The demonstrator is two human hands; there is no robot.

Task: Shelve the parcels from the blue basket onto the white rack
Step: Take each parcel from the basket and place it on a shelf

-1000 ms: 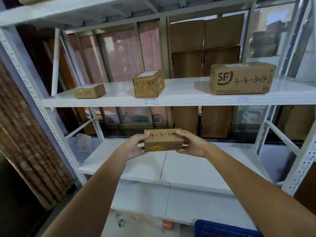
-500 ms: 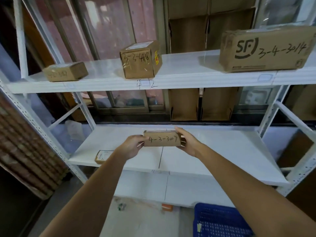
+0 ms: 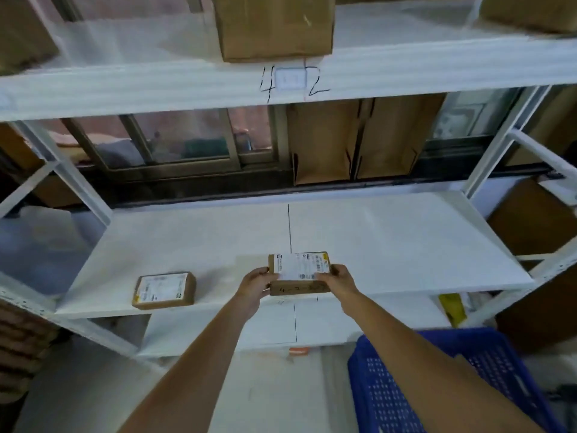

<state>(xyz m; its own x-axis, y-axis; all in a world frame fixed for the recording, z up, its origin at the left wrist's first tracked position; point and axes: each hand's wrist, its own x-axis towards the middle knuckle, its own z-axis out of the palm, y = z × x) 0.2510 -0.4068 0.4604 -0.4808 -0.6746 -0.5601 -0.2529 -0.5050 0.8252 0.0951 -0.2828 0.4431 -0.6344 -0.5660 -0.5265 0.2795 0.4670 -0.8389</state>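
I've got the small parcel [image 3: 299, 272] pinched at both ends — left hand [image 3: 254, 284] and right hand [image 3: 338, 281] with fingers curled round it — at the front edge of the white rack [image 3: 390, 239], label up. I judge this the set-down step: lower it flat, then let go. The blue basket [image 3: 452, 379] waits below right.

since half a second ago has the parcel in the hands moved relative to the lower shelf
Yes. The held parcel has come down toward the lower shelf, now at its front edge by the centre seam, label side up, gripped by left hand and right hand.
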